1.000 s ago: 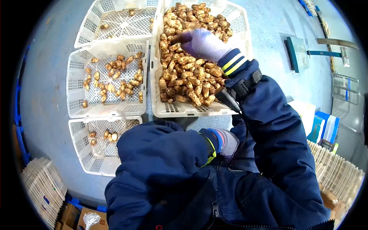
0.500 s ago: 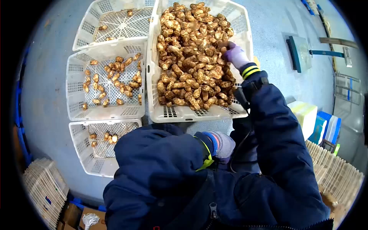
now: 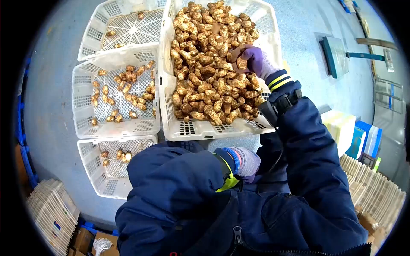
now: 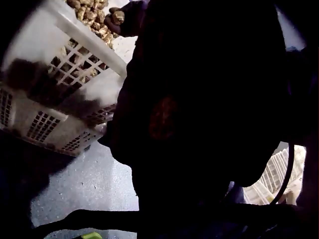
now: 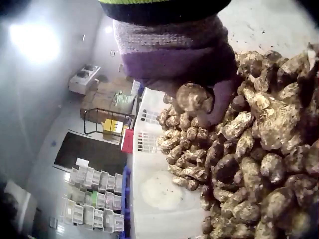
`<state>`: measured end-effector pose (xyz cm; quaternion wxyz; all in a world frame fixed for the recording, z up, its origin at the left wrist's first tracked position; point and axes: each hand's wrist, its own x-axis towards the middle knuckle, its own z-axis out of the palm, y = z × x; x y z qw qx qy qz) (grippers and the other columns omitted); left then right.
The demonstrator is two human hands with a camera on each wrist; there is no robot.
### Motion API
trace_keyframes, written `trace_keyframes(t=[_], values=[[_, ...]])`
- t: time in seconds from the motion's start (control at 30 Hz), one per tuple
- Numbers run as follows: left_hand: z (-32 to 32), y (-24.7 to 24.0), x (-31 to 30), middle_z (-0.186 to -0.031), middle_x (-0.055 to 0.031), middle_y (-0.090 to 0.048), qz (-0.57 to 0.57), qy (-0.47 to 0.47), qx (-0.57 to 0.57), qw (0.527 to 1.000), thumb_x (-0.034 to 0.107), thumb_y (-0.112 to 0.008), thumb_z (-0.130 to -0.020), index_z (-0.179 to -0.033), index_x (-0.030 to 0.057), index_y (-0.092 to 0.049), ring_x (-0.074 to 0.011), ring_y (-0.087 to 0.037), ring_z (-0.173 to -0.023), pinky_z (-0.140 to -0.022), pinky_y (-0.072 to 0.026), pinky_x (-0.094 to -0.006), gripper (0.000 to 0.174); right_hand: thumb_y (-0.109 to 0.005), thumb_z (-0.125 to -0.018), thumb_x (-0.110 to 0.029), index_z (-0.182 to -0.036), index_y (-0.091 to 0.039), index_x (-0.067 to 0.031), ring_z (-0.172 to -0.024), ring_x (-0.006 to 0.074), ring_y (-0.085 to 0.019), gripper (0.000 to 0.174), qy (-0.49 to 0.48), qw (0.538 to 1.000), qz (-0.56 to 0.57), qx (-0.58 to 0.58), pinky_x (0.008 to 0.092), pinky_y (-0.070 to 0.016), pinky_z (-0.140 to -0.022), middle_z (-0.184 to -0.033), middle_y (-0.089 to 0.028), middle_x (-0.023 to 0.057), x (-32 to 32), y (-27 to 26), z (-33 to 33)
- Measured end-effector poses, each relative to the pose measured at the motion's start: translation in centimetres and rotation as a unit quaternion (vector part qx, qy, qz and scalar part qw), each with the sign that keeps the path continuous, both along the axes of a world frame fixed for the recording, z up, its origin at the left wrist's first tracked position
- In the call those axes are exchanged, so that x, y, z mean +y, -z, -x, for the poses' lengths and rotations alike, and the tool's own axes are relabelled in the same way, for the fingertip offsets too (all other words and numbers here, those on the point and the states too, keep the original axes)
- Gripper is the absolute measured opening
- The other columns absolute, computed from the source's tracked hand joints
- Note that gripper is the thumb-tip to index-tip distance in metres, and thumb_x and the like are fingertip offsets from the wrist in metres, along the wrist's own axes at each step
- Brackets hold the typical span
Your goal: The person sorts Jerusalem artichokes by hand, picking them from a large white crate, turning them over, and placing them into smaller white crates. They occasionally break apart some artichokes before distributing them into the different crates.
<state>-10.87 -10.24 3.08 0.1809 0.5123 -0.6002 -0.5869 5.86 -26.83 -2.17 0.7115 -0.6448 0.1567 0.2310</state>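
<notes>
A heap of knobbly brown-and-white mushrooms (image 3: 205,85) fills much of the large white crate (image 3: 181,134). Over the heap's right side, my gloved right hand (image 3: 259,60) pinches one mushroom (image 3: 242,63). In the right wrist view its rounded brown end (image 5: 193,97) shows beside a purple-coated finger, close above the pile. My left hand (image 3: 248,163), in a grey and purple glove, lies low at my lap, its fingers turned away and hidden. The left wrist view is mostly dark there, so I cannot tell whether it holds anything.
Three smaller white crates stand left of the large one. The middle crate (image 3: 79,98) holds scattered mushrooms; the far crate (image 3: 87,36) and near crate (image 3: 96,181) hold a few each. A platform scale (image 3: 334,55) stands at right. Stacked white crates (image 3: 371,187) flank me.
My right hand has moved from above the middle of the heap to its right side and now pinches a mushroom, drawn slightly inward. My left hand has shifted slightly left.
</notes>
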Motion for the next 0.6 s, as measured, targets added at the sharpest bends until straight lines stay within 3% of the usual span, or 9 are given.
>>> trace_keyframes(t=[0.07, 0.17, 0.2, 0.23, 0.33, 0.4, 0.47, 0.5, 0.6], values=[[-0.2, 0.2, 0.0, -0.088, -0.0113, -0.070, 0.009, 0.008, -0.001, 1.000, 0.028, -0.067, -0.069, -0.092, 0.0111, -0.073, -0.0304, -0.067, -0.087, -0.076, -0.0516, -0.0426, 0.029, -0.048, -0.084, -0.010, -0.102, -0.064, 0.0026, -0.080, 0.0200, -0.063, 0.027, 0.024, 0.993, -0.110, 0.043, 0.0326, -0.0564, -0.068, -0.092, -0.066, 0.0092, 0.0, 0.6, -0.8], [-0.4, 0.3, 0.2, -0.088, -0.0119, -0.070, -0.009, -0.003, 0.003, 1.000, 0.029, -0.067, -0.068, -0.092, 0.0112, -0.073, -0.0309, -0.067, -0.086, -0.075, -0.0516, -0.0431, 0.030, -0.053, -0.087, -0.015, -0.108, -0.062, 0.0033, -0.081, 0.0192, -0.063, 0.030, 0.006, 0.997, -0.074, 0.015, 0.0336, -0.0566, -0.072, -0.096, -0.066, 0.0057, 1.3, 0.8, -1.0], [-0.4, 0.3, 0.2, -0.088, -0.0121, -0.070, -0.015, -0.002, 0.005, 1.000, 0.029, -0.067, -0.068, -0.092, 0.0113, -0.073, -0.0310, -0.067, -0.086, -0.075, -0.0516, -0.0432, 0.031, -0.054, -0.087, -0.017, -0.109, -0.064, -0.0014, -0.083, 0.0198, -0.065, 0.029, -0.100, 0.988, 0.104, -0.064, 0.0337, -0.0563, -0.073, -0.096, -0.067, 0.0062, 1.6, 0.6, -1.2], [-0.1, 0.7, 0.2, -0.089, -0.0123, -0.070, 0.001, -0.001, 0.002, 1.000, 0.030, -0.067, -0.070, -0.095, 0.0112, -0.073, -0.0320, -0.067, -0.087, -0.075, -0.0515, -0.0441, 0.032, -0.056, -0.088, -0.019, -0.111, -0.065, -0.0061, -0.085, 0.0205, -0.066, 0.028, -0.184, 0.930, 0.287, -0.138, 0.0338, -0.0560, -0.073, -0.096, -0.068, 0.0066, 2.2, 0.2, -1.4], [-0.1, 0.7, 0.4, -0.091, -0.0127, -0.071, 0.002, -0.005, -0.007, 1.000, 0.030, -0.067, -0.071, -0.097, 0.0109, -0.073, -0.0334, -0.067, -0.088, -0.076, -0.0513, -0.0448, 0.033, -0.059, -0.085, -0.015, -0.117, -0.066, -0.0163, -0.089, 0.0231, -0.068, 0.033, -0.168, 0.908, 0.379, -0.067, 0.0353, -0.0551, -0.074, -0.098, -0.069, 0.0125, 5.6, -0.2, -1.5], [-0.1, 0.7, 0.5, -0.091, -0.0133, -0.071, 0.001, -0.007, -0.011, 1.000, 0.030, -0.067, -0.071, -0.096, 0.0100, -0.073, -0.0335, -0.067, -0.088, -0.076, -0.0514, -0.0448, 0.033, -0.055, -0.084, -0.014, -0.122, -0.063, -0.0170, -0.093, 0.0263, -0.068, 0.039, -0.238, 0.905, 0.336, -0.105, 0.0376, -0.0538, -0.081, -0.106, -0.068, 0.0145, 8.3, -1.3, -1.3], [-0.2, 0.5, 0.7, -0.090, -0.0139, -0.071, 0.007, -0.015, -0.015, 1.000, 0.031, -0.068, -0.071, -0.095, 0.0091, -0.073, -0.0337, -0.067, -0.087, -0.076, -0.0515, -0.0447, 0.033, -0.055, -0.084, -0.007, -0.119, -0.065, -0.0160, -0.085, 0.0239, -0.068, 0.038, -0.337, 0.800, 0.395, -0.301, 0.0350, -0.0531, -0.077, -0.098, -0.070, 0.0119, 11.4, 0.1, -1.8], [-0.2, 0.5, 0.8, -0.090, -0.0142, -0.071, 0.010, -0.019, -0.017, 1.000, 0.031, -0.068, -0.070, -0.094, 0.0086, -0.073, -0.0337, -0.067, -0.087, -0.075, -0.0516, -0.0447, 0.033, -0.054, -0.080, -0.005, -0.123, -0.062, -0.0173, -0.095, 0.0300, -0.066, 0.046, -0.392, 0.774, 0.411, -0.279, 0.0393, -0.0518, -0.083, -0.103, -0.068, 0.0166, 12.9, 0.3, -1.9], [-0.3, 0.6, 1.0, -0.089, -0.0151, -0.070, 0.015, -0.035, -0.018, 0.999, 0.031, -0.069, -0.070, -0.093, 0.0073, -0.073, -0.0340, -0.067, -0.086, -0.075, -0.0517, -0.0446, 0.033, -0.055, -0.081, -0.007, -0.135, -0.049, -0.0138, -0.104, 0.0298, -0.063, 0.056, -0.521, 0.654, 0.490, -0.245, 0.0411, -0.0523, -0.084, -0.134, -0.053, 0.0124, 15.8, 4.3, -1.7]])
